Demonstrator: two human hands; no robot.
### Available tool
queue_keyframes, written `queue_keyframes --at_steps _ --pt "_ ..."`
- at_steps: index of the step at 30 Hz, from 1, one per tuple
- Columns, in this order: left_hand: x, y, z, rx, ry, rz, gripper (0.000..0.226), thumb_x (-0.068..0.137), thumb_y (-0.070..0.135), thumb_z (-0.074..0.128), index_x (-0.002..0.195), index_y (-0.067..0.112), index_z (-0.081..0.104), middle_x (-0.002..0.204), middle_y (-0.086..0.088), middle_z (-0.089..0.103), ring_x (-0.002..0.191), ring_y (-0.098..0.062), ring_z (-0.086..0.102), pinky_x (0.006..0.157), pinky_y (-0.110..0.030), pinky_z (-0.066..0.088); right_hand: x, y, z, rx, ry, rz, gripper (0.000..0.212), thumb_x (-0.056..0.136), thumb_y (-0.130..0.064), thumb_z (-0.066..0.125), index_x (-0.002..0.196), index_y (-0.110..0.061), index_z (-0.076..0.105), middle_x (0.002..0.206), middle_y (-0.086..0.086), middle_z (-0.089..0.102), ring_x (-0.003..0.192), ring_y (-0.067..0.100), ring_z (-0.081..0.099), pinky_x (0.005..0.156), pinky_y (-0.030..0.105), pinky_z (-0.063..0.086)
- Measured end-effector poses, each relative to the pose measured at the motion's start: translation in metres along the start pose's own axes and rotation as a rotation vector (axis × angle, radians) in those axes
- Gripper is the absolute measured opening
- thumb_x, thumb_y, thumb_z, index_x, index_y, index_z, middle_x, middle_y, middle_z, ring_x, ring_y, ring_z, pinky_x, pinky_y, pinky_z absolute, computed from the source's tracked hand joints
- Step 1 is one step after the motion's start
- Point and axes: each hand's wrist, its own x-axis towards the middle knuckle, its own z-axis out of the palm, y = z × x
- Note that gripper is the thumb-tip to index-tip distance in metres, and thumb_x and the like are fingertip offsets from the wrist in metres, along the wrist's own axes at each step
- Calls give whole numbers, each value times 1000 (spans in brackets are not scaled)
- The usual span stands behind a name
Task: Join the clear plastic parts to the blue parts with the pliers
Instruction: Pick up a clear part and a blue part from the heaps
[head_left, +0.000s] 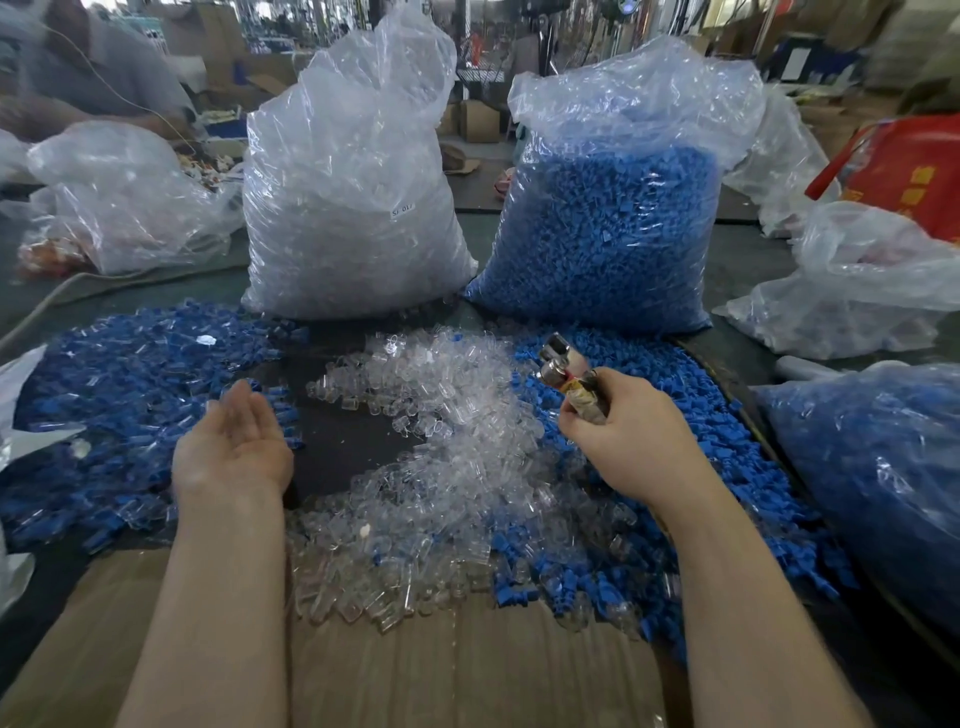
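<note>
pliers (569, 379) in right hand (618, 431), left hand (234, 441) empty, two bags.

Two hands (234, 441), one pliers (569, 376), six plastic bags (353, 182)

A small white sticker (401, 212) on the front of the big clear-parts bag (353, 208), upper middle of the frame, carries dark characters, seemingly upside down, perhaps "SI 017". The red bag (904, 171) at the upper right bears yellow characters, too blurred to read.
</note>
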Motion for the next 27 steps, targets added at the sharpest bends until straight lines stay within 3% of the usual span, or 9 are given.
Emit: queue_keyframes --at_steps 2,6,10,13,17,19,23,25,27 --pt "-6 -7 5 156 -112 -36 22 98 14 56 120 10 60 91 -1 73 75 -6 73 62 -18 56 0 -2 1 -30 11 -9 16 89 -35 59 78 -25 52 68 -6 59 64 14 53 54 32 38" --pt "-31 -36 16 860 -464 -115 31 72 29 72 98 13 70 83 4 74 64 -2 66 56 -15 52 0 -8 5 -67 34 -40 19 89 -35 57 75 -28 47 69 -8 57 64 12 52 53 31 37" --pt "-60 -72 15 1309 -719 -158 44 74 40 72 105 9 69 91 1 70 76 -9 63 61 -19 52 -1 -15 11 -172 25 -74 25 87 -37 56 72 -28 38 68 -9 52 64 16 50 53 32 31" --pt "-72 -87 11 1370 -857 -203 33 81 40 71 98 11 71 87 1 73 76 -11 65 67 -23 52 -2 -20 14 -250 39 -101 23 87 -36 58 78 -29 38 66 -10 47 63 19 47 54 33 33" --pt "-77 -95 10 1356 -874 -93 5 85 12 73 87 8 70 75 -4 75 67 -10 70 61 -19 55 -2 -25 16 -232 39 -177 28 86 -27 56 73 -29 31 68 -9 46 58 13 42 50 31 27" --pt "-76 -94 11 1325 -832 -54 8 82 6 75 86 4 69 72 -7 74 62 -12 69 58 -20 55 -3 -25 14 -260 25 -204 19 82 -26 57 84 -27 38 79 -10 47 73 19 46 62 34 33" --pt "-71 -93 11 1259 -734 14 17 80 6 77 91 -4 69 71 -10 73 63 -14 68 60 -22 57 -3 -17 10 -374 -6 -156 38 79 -32 60 115 -30 46 104 -7 52 99 21 45 92 38 32" --pt "-70 -93 12 1254 -759 21 16 81 9 77 92 0 71 74 -6 74 67 -12 68 65 -23 58 -3 -16 7 -336 24 -129 35 82 -29 60 114 -30 48 103 -4 55 92 21 44 84 37 36" --pt "-68 -91 10 1335 -838 58 21 82 16 77 101 8 72 83 3 75 75 -7 69 69 -17 56 -2 -14 5 -311 65 -57 25 84 -25 59 106 -30 48 94 -3 58 81 21 47 64 33 38"
